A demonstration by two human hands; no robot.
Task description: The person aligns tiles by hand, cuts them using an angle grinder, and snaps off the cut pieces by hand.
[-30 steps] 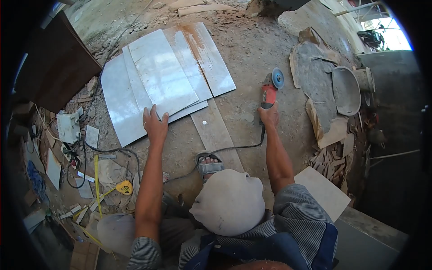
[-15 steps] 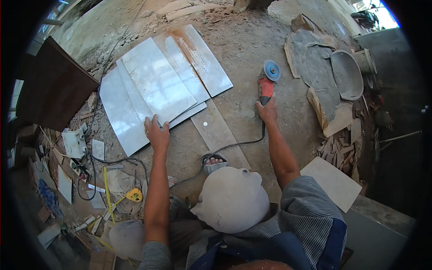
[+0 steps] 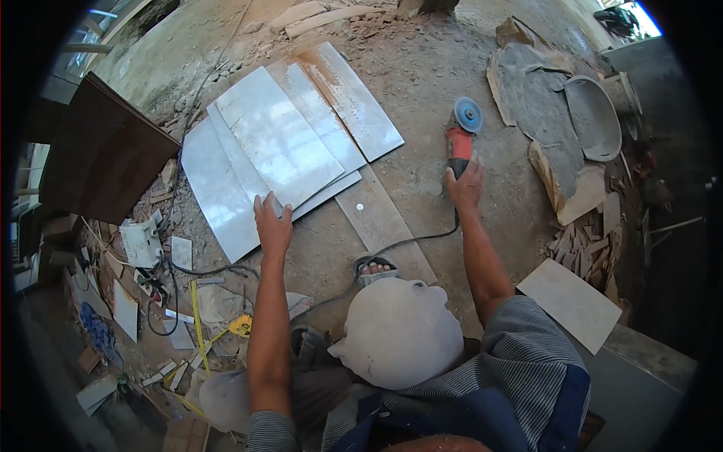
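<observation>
My right hand (image 3: 466,185) is wrapped round the dark rear body of a red angle grinder (image 3: 459,142), whose blue disc (image 3: 468,114) points away from me over the dusty ground. A black cord runs from the tool back past my sandalled foot (image 3: 374,268). My left hand (image 3: 273,223) has its fingers spread at the near edge of several overlapping glossy grey tiles (image 3: 282,143). Whether its fingertips press on the tiles is hard to tell. A narrow tile strip (image 3: 385,218) with a small white disc on it extends from under the stack.
At the left are brown panels (image 3: 105,154), a white electrical box (image 3: 141,242), a yellow tape measure (image 3: 241,325) and scraps. To the right lie a grey basin (image 3: 593,119), cement-covered sheeting (image 3: 538,102), broken tile pieces and a pale tile (image 3: 570,305).
The whole view has shifted a little. My left hand has drawn slightly back toward the near edge of the tiles. The grinder remains in my right hand.
</observation>
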